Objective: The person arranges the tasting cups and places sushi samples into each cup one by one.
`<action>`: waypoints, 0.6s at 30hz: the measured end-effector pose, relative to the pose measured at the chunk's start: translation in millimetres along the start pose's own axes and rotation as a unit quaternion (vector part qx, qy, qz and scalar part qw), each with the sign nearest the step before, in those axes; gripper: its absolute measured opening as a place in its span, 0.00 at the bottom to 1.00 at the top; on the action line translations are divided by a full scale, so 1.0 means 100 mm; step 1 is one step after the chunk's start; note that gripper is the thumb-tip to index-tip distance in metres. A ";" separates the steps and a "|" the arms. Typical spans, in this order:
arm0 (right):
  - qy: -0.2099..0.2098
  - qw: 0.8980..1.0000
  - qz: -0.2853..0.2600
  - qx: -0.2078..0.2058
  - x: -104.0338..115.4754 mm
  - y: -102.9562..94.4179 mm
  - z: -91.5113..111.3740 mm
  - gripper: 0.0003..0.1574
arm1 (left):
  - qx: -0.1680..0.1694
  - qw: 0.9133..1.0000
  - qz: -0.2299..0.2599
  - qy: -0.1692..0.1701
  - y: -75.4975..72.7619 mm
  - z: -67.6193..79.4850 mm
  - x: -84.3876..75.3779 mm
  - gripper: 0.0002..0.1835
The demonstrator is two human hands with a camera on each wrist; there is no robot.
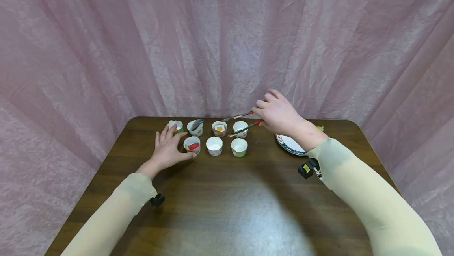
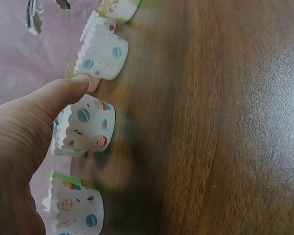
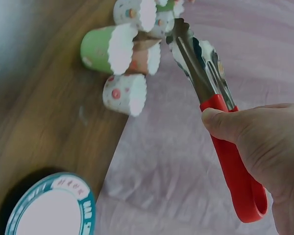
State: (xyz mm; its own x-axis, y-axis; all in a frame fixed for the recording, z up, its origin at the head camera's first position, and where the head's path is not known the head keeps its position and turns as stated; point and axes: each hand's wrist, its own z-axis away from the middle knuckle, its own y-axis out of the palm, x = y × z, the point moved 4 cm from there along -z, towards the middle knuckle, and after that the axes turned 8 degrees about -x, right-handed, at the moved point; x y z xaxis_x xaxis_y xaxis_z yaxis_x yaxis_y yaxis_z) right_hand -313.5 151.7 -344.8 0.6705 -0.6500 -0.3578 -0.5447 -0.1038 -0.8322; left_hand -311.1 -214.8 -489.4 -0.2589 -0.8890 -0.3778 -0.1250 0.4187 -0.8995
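My right hand grips metal tongs by their red handles. The tongs' arms are spread above the back row of paper cups, and I see nothing held between their tips. My left hand reaches around a paper cup with a red piece in it. Its thumb and fingers are spread on either side. In the left wrist view the thumb lies by this cup's rim; whether it touches is unclear. Behind stand a cup with a dark grey piece and one with a yellow-and-white square piece.
A white cup and a green-based cup stand in the front row. Another cup is behind them. A blue-rimmed plate lies partly under my right forearm, near a yellow-green item. A pink curtain hangs behind the wooden table.
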 end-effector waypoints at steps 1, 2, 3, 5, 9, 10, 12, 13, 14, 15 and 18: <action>0.001 1.000 0.000 -0.001 -0.02 -0.01 0.03 0.29 | 0.000 1.000 0.001 0.003 -0.01 0.01 -0.01 0.53; 0.002 1.000 0.000 0.000 -0.05 -0.01 0.07 0.29 | -0.002 1.000 0.003 0.006 -0.02 0.01 -0.03 0.52; 0.003 1.000 0.000 0.000 -0.07 -0.02 0.10 0.29 | -0.002 1.000 0.003 0.009 -0.03 0.02 -0.05 0.52; 0.006 1.000 0.002 0.005 -0.11 -0.04 0.16 0.30 | -0.003 1.000 0.004 0.014 -0.06 0.04 -0.09 0.52; 0.012 1.000 0.004 0.011 -0.17 -0.08 0.29 0.33 | -0.003 1.000 0.002 0.019 -0.09 0.06 -0.16 0.51; 0.013 1.000 0.004 0.011 -0.19 -0.09 0.32 0.33 | -0.004 1.000 0.002 0.020 -0.09 0.06 -0.17 0.51; 0.017 1.000 0.005 0.010 -0.22 -0.11 0.39 0.31 | -0.003 1.000 0.003 0.023 -0.10 0.06 -0.20 0.51; 0.017 1.000 0.006 0.009 -0.23 -0.12 0.42 0.30 | -0.004 1.000 0.002 0.024 -0.10 0.06 -0.22 0.51; 0.018 1.000 0.008 0.010 -0.24 -0.12 0.45 0.30 | -0.005 1.000 0.002 0.025 -0.10 0.07 -0.23 0.51; 0.020 1.000 0.009 0.012 -0.26 -0.13 0.48 0.30 | -0.005 1.000 0.006 0.027 -0.10 0.07 -0.25 0.51; 0.026 0.999 0.014 0.021 -0.30 -0.15 0.58 0.30 | -0.007 0.999 0.011 0.032 -0.10 0.07 -0.29 0.51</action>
State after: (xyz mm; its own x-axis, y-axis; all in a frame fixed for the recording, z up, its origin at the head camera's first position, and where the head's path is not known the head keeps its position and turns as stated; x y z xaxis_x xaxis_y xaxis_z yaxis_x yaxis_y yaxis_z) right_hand -296.3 216.8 -346.0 0.6279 -0.6905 -0.3592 -0.5397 -0.0538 -0.8401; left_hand -295.2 -194.6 -470.8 -0.3230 -0.8662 -0.3814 -0.1314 0.4402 -0.8882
